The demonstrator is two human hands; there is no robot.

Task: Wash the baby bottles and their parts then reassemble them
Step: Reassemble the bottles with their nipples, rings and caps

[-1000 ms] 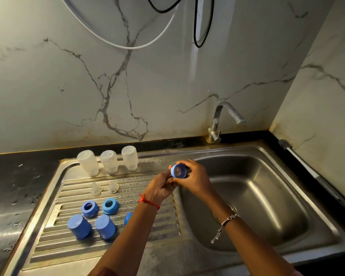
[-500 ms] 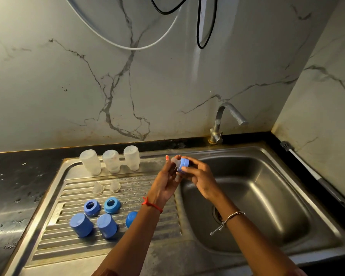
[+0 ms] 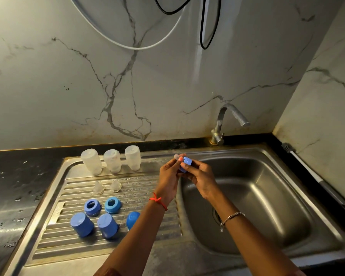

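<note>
Caps [image 3: 82, 224], three blue ones, stand nearest on the ribbed drainboard [image 3: 139, 188], closed end up. The rightmost is partly hidden behind the left forearm. Risk: a sweep of that forearm could knock one off the ridges. Beyond them sit two blue collar rings [image 3: 92, 207] and, further back, two clear teats [image 3: 98, 187]. Both look light and, in my judgement, easily scattered.

Work in hand is held above the lip between the drainboard and the basin [image 3: 267, 196]. The right hand [image 3: 201, 176] has its grip closed round a third blue ring [image 3: 186, 163]. The left hand [image 3: 168, 174] pinches a clear teat [image 3: 176, 156], whose tip shows past the ring at the fingertips. Step judged: seating the teat in the ring.

Principal hazards:
- Wet silicone could slip from the pinch.
- The piece could drop into the basin and roll to the open drain [image 3: 215, 214], calling for a rewash.
- The teat flange could seat unevenly, so that the bottle would leak. Whether it is fully home cannot be told, as fingers cover it.

Behind the hands, three clear bottles [image 3: 112, 160] stand inverted and close together at the drainboard's back edge. Reaching for one could topple its neighbours. No water is visible at the tap [image 3: 227, 120]. A brush [image 3: 317, 180] lies on the dark table [image 3: 18, 172] by the right wall. Loose cables [image 3: 202, 26] hang on the wall above a wet area: noted.
</note>
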